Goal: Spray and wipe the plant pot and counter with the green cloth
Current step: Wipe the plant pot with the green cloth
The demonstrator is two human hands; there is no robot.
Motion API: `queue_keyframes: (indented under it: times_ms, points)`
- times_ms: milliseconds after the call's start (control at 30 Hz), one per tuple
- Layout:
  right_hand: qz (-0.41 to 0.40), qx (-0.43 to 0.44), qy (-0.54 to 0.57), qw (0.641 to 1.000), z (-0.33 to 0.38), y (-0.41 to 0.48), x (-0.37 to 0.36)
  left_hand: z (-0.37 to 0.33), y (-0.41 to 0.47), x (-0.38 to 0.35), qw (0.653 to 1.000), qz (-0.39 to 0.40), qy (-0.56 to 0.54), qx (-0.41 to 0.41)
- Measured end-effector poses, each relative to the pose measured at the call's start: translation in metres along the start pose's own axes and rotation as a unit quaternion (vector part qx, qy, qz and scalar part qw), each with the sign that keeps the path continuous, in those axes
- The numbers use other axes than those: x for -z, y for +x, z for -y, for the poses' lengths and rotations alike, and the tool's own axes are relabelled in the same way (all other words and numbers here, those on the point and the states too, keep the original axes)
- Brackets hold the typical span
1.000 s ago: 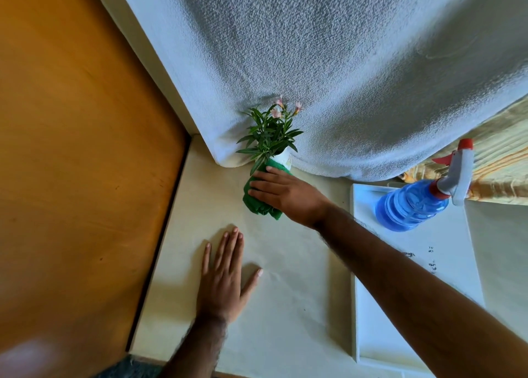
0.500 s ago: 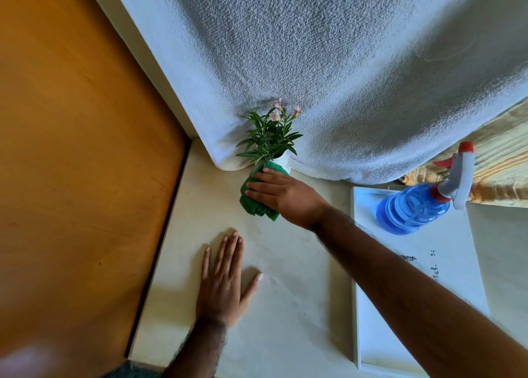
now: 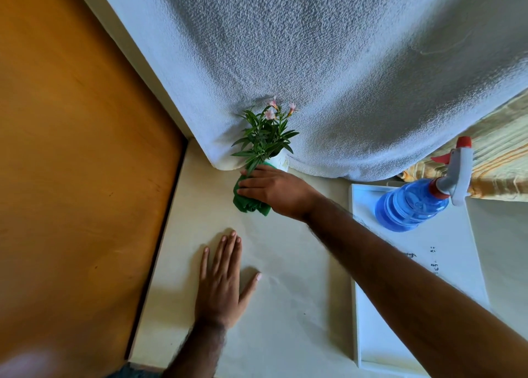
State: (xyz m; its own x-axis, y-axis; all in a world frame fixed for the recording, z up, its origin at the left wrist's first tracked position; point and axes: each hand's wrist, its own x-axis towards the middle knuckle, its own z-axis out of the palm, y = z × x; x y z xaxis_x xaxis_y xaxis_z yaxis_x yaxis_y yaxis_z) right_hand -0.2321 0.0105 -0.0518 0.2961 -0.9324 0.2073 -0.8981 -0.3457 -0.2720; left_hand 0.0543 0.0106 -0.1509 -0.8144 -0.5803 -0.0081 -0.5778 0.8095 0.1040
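A small white plant pot (image 3: pixel 279 162) with green leaves and pink flowers (image 3: pixel 264 133) stands at the back of the cream counter (image 3: pixel 288 306), against a textured white wall. My right hand (image 3: pixel 275 190) presses the green cloth (image 3: pixel 248 203) against the pot's near side, hiding most of the pot. My left hand (image 3: pixel 222 282) lies flat on the counter, fingers spread, holding nothing. The blue spray bottle (image 3: pixel 414 204) with a white and red trigger stands on a white tray at the right.
A white tray (image 3: pixel 371 349) lies along the right side of the counter. An orange wooden panel (image 3: pixel 71 163) borders the counter on the left. A striped yellow fabric (image 3: pixel 503 154) shows behind the bottle.
My right hand with the cloth has shifted slightly down the front of the pot. My left hand stays flat in the same spot.
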Motion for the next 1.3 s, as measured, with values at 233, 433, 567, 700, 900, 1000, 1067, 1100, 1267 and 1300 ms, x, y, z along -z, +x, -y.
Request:
queue_keyframes:
  times_ms: [233,433,567,700,900,1000,1067,1100,1267,1300]
  points:
    - [0.104,-0.069,0.058,0.990,-0.001,-0.004,-0.019,0.000,0.000,0.000,1.000,0.000,0.000,0.003]
    - [-0.029,-0.020,-0.003,0.999,0.009,0.004,-0.012,-0.001,0.001,0.000,1.000,-0.002,0.001,0.005]
    - [-0.028,-0.025,0.020,0.999,0.000,0.006,-0.012,-0.001,-0.001,0.001,1.000,-0.006,0.002,0.003]
    - [0.079,-0.068,0.050,0.993,0.000,0.004,-0.026,-0.001,0.000,0.001,1.000,-0.005,0.002,0.003]
    - [-0.009,-0.038,-0.003,0.999,0.012,-0.004,-0.023,0.000,0.000,0.001,1.000,-0.019,-0.002,-0.003]
    - [-0.052,-0.032,-0.024,0.998,0.005,-0.012,-0.021,-0.001,-0.001,0.000,1.000,-0.022,0.001,-0.002]
    - [-0.029,-0.040,0.001,0.999,-0.001,-0.018,-0.023,-0.002,-0.001,0.000,1.000,-0.023,0.000,-0.003]
    - [-0.006,-0.049,0.023,0.999,-0.002,-0.021,-0.025,-0.001,-0.001,0.000,1.000,-0.023,0.000,-0.002]
    - [0.038,-0.104,0.103,0.989,0.005,-0.025,-0.034,-0.001,-0.001,0.000,1.000,-0.017,-0.003,0.002]
    - [0.016,-0.095,0.093,0.991,0.008,-0.024,-0.033,-0.001,-0.001,0.000,1.000,-0.018,-0.003,0.001]
